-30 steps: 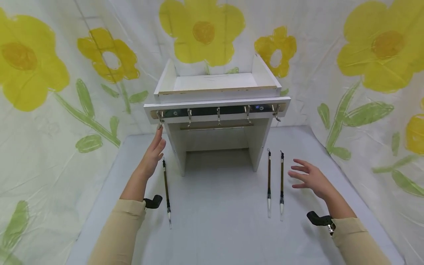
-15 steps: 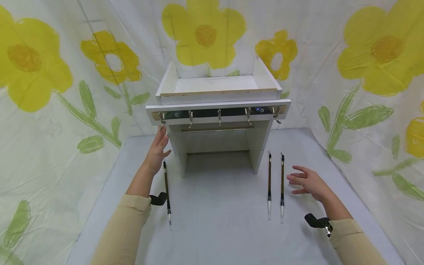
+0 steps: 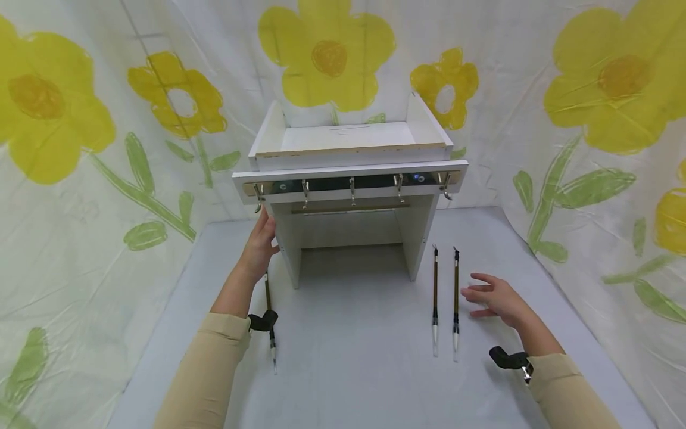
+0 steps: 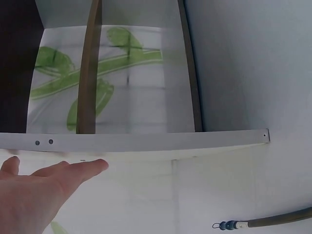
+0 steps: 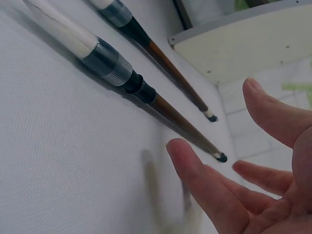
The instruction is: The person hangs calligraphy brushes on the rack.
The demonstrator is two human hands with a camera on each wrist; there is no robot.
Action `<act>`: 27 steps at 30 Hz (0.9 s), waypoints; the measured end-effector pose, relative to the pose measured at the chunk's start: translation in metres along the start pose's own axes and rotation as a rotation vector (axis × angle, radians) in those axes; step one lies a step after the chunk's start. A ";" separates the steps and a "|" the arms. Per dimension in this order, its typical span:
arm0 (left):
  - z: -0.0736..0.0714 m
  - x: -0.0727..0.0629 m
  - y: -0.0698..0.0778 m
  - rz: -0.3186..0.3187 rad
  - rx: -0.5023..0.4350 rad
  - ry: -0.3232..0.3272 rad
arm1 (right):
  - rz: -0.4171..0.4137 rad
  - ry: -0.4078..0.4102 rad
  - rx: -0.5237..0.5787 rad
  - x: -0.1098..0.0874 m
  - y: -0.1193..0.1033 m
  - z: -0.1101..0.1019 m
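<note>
My left hand (image 3: 258, 247) is at the outer face of the left side panel (image 3: 285, 247) of a white shelf unit, below its leftmost hook (image 3: 258, 196). Its fingers extend along the panel; whether they touch it I cannot tell. Under that forearm lies a calligraphy brush (image 3: 272, 342), partly hidden by the wrist mount. To the right, my right hand (image 3: 495, 298) hovers with spread, relaxed fingers and holds nothing. Two more calligraphy brushes, an inner one (image 3: 435, 292) and an outer one (image 3: 456, 292), lie beside it, white tips towards me. The right wrist view shows the outer brush (image 5: 180, 122) near my fingertips.
A hook rail (image 3: 370, 180) with several metal hooks runs across the shelf unit's front. Above it sits an open-topped tray section (image 3: 348, 134). Everything stands on a pale cloth-covered table (image 3: 354, 351), with a flower-printed curtain (image 3: 225, 77) around the sides and back.
My left hand has moved rightward and slightly down, from under the hook to the side panel. The right hand has shifted a little left and nearer me. The brushes stay where they were.
</note>
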State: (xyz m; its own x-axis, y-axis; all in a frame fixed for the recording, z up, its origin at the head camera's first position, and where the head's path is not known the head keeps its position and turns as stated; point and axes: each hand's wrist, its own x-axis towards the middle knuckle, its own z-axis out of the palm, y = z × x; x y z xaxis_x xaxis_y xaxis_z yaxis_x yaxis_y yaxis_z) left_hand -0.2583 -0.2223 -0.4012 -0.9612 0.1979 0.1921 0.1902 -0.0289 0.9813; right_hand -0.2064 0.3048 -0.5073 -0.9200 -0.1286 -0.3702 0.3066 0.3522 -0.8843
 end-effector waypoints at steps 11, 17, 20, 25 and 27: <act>0.000 0.002 -0.004 0.005 -0.008 0.001 | 0.040 0.059 -0.045 0.010 0.002 0.009; 0.000 0.003 -0.002 0.000 -0.035 -0.007 | 0.080 0.116 -0.069 0.017 0.003 0.015; 0.001 0.003 -0.001 -0.007 -0.039 -0.001 | 0.093 0.138 -0.100 0.020 0.002 0.018; 0.001 0.004 -0.001 0.002 -0.052 -0.005 | 0.109 0.184 -0.172 0.024 -0.002 0.024; 0.000 0.005 -0.001 0.011 -0.059 -0.015 | 0.115 0.202 -0.197 0.025 -0.004 0.026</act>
State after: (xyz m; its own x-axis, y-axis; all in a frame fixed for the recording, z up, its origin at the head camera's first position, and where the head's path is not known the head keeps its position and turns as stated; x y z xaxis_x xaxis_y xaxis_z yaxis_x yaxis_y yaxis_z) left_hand -0.2634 -0.2207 -0.4010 -0.9560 0.2120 0.2029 0.1879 -0.0889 0.9782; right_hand -0.2244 0.2757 -0.5208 -0.9180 0.1024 -0.3832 0.3763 0.5297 -0.7601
